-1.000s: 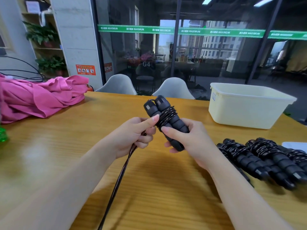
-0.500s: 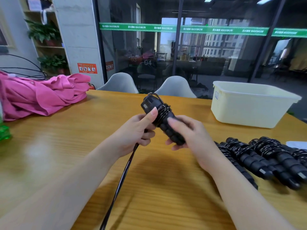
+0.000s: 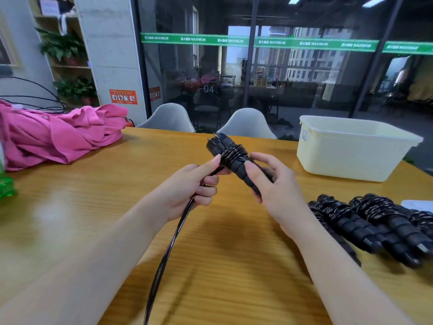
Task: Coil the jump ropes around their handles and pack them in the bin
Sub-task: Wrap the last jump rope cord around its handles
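Loose rope [image 3: 168, 249] leaves the bottom edge; wound ropes [image 3: 384, 224] blurred

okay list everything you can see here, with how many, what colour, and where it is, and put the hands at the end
table: one, light wood, under everything.
bin: one, cream plastic, far right of the table.
jump rope handles: one pair, black, held above the table centre, rope partly coiled round them.
loose rope: one doubled length, black, trailing toward the near edge.
coiled jump ropes: several, exact count unclear, black, lying at right near the bin.
cloth: one heap, pink, far left.
green object: one, left edge, mostly cut off.
chairs: two, pale grey, behind the table.
left hand: grips the rope.
right hand: holds the handles.
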### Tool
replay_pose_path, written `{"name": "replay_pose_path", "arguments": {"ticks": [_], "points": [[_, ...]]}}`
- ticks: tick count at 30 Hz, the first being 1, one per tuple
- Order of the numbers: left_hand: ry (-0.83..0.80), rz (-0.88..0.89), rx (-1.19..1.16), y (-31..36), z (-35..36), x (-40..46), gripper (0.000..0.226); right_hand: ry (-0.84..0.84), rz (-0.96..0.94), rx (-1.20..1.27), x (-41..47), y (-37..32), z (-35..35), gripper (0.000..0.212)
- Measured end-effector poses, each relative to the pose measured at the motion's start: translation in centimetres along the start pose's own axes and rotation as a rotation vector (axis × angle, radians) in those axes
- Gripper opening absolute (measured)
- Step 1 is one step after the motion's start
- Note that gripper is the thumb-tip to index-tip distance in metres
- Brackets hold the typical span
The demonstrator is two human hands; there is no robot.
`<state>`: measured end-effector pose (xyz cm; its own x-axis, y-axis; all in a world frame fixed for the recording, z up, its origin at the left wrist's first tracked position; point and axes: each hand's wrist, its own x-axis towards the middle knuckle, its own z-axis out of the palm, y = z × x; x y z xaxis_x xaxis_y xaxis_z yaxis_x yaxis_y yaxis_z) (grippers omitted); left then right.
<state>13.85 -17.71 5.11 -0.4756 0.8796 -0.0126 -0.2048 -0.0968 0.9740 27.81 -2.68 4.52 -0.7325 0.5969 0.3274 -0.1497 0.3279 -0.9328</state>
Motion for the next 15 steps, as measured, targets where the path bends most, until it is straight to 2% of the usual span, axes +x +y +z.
{"name": "replay_pose_path", "arguments": {"ticks": [3, 6, 9, 11, 13, 15], "points": [[0.026, 0.004, 0.002, -0.4, 0.2, 0.2, 0.049, 0.0, -0.175, -0.327, -0.4, 0.8, 0.7, 0.04], [0.048, 0.05, 0.054, -0.7, 0.0, 0.2, 0.04, -0.016, -0.153, -0.394, -0.8, 0.9, 0.8, 0.056], [-0.04, 0.128, 0.061, -0.4, 0.2, -0.2, 0.033, -0.085, 0.0, -0.196, -0.8, -0.6, 0.2, 0.053], [-0.141, 0.155, 0.069, -0.1, 0.2, -0.6, 0.032, -0.276, 0.154, 0.066, -0.9, -1.6, -0.2, 0.047], [-0.205, 0.144, 0.097, -0.1, 0.0, -0.7, 0.031, -0.512, 0.329, 0.279, -1.2, -2.3, -0.5, 0.052], [-0.221, 0.114, 0.108, -0.1, 0.1, -0.8, 0.033, -0.623, 0.439, 0.441, -1.4, -2.2, -0.8, 0.055]]}}
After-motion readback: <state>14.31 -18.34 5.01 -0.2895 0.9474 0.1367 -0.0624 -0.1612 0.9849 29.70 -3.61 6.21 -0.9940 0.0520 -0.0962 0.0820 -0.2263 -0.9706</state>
